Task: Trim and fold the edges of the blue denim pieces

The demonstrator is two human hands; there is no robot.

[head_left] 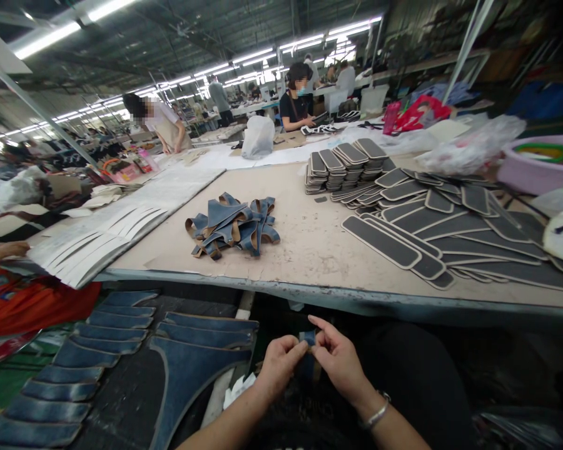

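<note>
Low in front of my body, below the table's front edge, my left hand (281,362) and my right hand (335,356) meet at a small blue leather piece (308,338). Thumb and fingers of each hand pinch it, and the right index finger points up and away. Part of the piece is hidden by the fingers. On the table (304,250) beyond lies a heap of blue leather pieces with brown edges (237,225). Larger blue panels (192,362) overlap on a dark surface at the lower left.
Grey pads with pale rims (385,240) lie piled and stacked on the table's right side. White curved strips (107,237) rest at the left. A lilac basin (530,169) stands far right. Other people work beyond; a person in orange (37,312) is at the left edge.
</note>
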